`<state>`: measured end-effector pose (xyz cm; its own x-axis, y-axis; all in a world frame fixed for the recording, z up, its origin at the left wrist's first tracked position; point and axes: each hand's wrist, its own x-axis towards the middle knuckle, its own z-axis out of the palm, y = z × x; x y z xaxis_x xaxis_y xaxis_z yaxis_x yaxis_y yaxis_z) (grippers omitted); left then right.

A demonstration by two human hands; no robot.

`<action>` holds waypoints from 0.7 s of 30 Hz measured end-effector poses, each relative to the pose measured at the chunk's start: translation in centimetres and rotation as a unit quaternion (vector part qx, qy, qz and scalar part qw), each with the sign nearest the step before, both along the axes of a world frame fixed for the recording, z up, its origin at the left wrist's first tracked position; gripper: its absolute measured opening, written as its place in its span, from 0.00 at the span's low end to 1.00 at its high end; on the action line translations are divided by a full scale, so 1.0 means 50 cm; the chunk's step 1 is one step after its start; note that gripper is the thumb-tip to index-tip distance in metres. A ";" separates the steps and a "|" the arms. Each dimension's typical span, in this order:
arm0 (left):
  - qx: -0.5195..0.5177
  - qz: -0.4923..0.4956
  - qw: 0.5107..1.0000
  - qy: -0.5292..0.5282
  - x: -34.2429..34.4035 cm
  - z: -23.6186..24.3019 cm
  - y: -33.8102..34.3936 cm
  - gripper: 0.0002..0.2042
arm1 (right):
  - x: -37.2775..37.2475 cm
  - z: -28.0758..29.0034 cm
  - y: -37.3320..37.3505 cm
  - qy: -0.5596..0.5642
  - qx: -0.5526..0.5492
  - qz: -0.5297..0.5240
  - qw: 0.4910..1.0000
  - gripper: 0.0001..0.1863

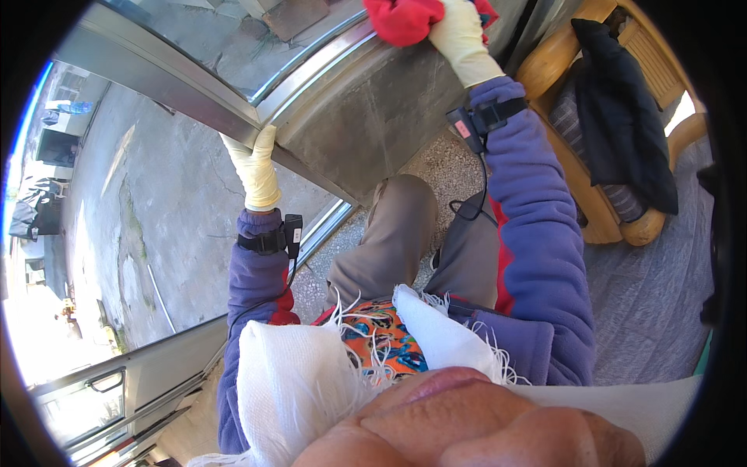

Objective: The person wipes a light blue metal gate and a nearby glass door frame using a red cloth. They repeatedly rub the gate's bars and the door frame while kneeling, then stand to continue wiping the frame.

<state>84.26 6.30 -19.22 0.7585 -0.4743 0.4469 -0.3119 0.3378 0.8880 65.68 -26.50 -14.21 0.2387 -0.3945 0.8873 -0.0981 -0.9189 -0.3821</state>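
Head view is looked down through, past a white fringed scarf (303,381), onto a metal window frame (194,86) that runs slantwise across the upper part of the picture. A red cloth (401,19) is seen at the upper end of that frame, bunched into soft folds, bright red and matte, with part of it cut off by the picture's top edge. It is pressed against the frame's rail and is grasped by the right hand (461,35), which is covered by a pale yellow rubber glove; the fingers are curled over the cloth. Lower along the same frame, the left hand (258,167) is found, gloved alike, with its fingers closed over the frame's edge where the metal meets the grey concrete sill (366,117). Both forearms are clad in purple fleece sleeves, and a black strap with a small device is worn on each wrist. Below the sill, grey-brown trousers (405,226) are seen over a speckled floor. To the right of the frame's upper end, a wooden chair (580,194) stands, with a dark garment (622,117) draped over it.
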 end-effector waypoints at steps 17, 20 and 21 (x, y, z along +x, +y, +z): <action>-0.130 -0.073 0.988 0.045 -0.008 -0.046 -0.035 0.45 | -0.005 -0.053 0.350 0.172 -0.247 0.013 0.953 0.17; -0.110 -0.012 0.993 -0.045 -0.007 -0.038 -0.033 0.46 | -0.012 -0.067 0.284 0.166 -0.283 -0.019 0.944 0.15; -0.116 -0.014 0.993 -0.034 -0.008 -0.038 -0.034 0.47 | -0.013 -0.077 0.239 0.169 -0.227 0.005 0.959 0.15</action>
